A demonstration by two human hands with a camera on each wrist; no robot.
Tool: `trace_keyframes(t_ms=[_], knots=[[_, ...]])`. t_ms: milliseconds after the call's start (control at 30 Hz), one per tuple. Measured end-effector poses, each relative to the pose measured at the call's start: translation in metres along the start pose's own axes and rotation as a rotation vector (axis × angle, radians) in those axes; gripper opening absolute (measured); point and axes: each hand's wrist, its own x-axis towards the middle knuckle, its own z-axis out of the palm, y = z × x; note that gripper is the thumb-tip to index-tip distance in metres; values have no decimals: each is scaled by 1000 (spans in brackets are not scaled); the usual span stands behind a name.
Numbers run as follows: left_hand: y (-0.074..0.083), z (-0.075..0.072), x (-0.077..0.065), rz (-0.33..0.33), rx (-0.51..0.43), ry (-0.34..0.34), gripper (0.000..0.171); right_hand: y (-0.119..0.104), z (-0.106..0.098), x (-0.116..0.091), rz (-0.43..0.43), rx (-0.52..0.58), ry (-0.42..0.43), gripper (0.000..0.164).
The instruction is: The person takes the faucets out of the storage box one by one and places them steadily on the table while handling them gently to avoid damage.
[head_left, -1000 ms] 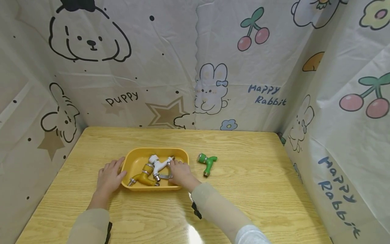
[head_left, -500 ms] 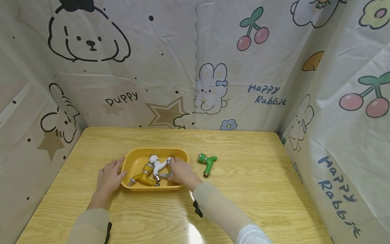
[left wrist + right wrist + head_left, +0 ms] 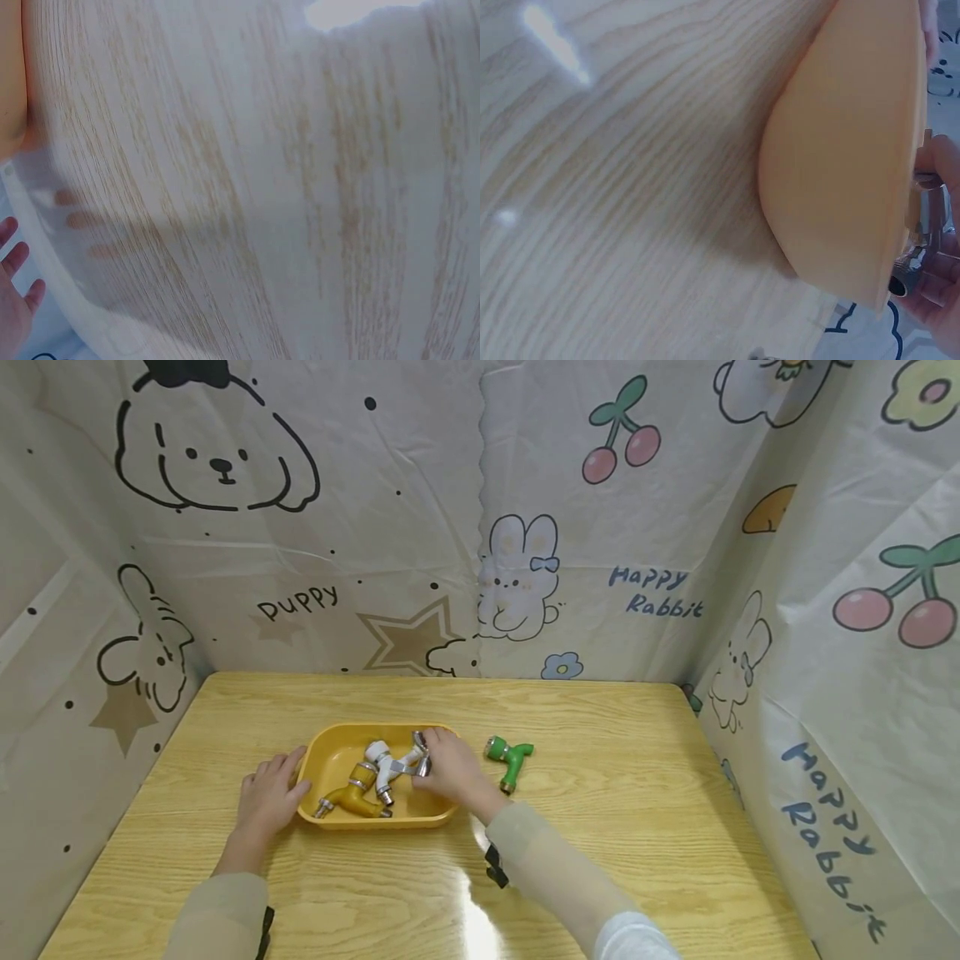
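In the head view my right hand (image 3: 453,768) grips a silver metal faucet (image 3: 422,766) over the right end of a yellow plastic tray (image 3: 322,752). Its shiny body shows between fingers and thumb in the right wrist view, with a dark round opening (image 3: 900,285) at one end. My left hand (image 3: 270,797) lies at the tray's left end, fingers extended beside the rim; loosely spread fingers (image 3: 15,259) show in the left wrist view. Inside the tray are a white faucet (image 3: 388,768), partly overlapped by the silver one, and a yellow faucet (image 3: 356,797).
A green faucet (image 3: 513,762) lies on the wood-grain table (image 3: 600,827), right of the tray and close to my right forearm. Printed cloth (image 3: 420,527) hangs behind the table and along both sides.
My right hand has lifted the silver faucet a little and shifted right and up with it, so more of the faucet shows. The left hand and the tray stay put.
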Motion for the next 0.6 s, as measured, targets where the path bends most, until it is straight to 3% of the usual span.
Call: trace_keyframes(t_ms=[333,600], knots=[[0,1,0,3,-3,11,55,19,-17,-2,70,82,110,64],[-1,2,0,1,0,11,56,45,-19,-8,139,109,186,65]])
